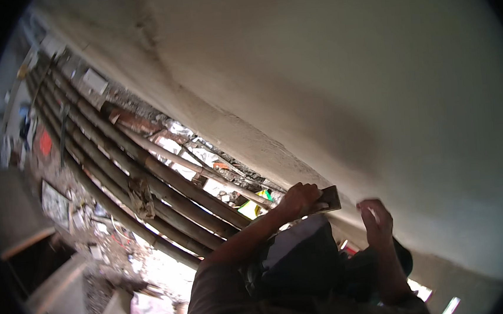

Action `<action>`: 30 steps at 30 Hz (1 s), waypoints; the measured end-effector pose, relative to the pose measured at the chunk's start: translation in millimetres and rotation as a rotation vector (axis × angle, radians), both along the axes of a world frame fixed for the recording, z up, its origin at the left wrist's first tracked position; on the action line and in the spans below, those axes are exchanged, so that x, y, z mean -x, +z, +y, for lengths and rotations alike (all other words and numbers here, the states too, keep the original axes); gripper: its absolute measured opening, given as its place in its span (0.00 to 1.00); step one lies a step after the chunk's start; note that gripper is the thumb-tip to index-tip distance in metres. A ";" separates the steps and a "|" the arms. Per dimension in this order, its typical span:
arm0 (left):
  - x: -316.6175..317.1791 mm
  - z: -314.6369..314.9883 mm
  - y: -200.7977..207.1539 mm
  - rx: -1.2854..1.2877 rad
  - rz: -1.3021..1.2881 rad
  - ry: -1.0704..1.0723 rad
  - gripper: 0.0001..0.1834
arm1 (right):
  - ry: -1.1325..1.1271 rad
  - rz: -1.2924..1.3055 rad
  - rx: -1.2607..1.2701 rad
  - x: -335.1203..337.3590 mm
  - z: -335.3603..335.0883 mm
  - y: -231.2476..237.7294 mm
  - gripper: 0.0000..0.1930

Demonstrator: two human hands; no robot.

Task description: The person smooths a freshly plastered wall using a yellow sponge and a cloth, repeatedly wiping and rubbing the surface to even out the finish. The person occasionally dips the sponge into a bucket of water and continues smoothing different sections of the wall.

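Note:
My left hand point(300, 200) is closed round a small flat rectangular tool point(331, 198), brown with a paler edge, which looks like a plasterer's float. It is held close to the lower part of a smooth pale plastered wall point(413, 115). To the right, my right hand point(378, 221) is raised near the same wall, fingers loosely bent and apart, with nothing I can make out in it. Dark clothing covers my arms and lap below. The tool's underside and the fingertips behind it are hidden.
A platform of long bamboo poles point(166, 202), tied with crosspieces, runs along my left. Beneath lie rubble and scraps, with a yellow-green bag point(256, 204) showing between poles and wall. A rough ledge point(243, 128) follows the wall's base. Pale slabs point(55, 290) stand lower left.

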State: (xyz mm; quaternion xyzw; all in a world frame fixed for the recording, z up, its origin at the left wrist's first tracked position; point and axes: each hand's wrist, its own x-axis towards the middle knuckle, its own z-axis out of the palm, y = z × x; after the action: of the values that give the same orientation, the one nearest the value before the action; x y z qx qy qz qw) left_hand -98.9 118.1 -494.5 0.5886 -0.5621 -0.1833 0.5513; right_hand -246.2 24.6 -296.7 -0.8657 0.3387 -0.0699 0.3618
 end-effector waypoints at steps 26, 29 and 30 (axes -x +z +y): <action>82.5 -122.6 249.1 -0.173 -0.029 -1.046 0.18 | -0.996 -0.237 0.215 317.0 20.8 144.7 0.32; 81.9 -125.3 285.3 -0.238 -0.208 -1.115 0.19 | -1.335 -0.167 0.501 398.5 -25.9 127.6 0.27; 82.1 -128.4 296.0 -0.220 -0.217 -1.100 0.18 | -1.402 -0.231 0.620 423.6 -56.8 123.0 0.25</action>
State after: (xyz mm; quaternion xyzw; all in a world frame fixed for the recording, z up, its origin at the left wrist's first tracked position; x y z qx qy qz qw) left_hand -181.0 -10.3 -198.5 0.2789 -0.8168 -0.4391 0.2495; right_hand -669.8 -32.2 -173.7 -0.4981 0.7326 -0.4638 0.0072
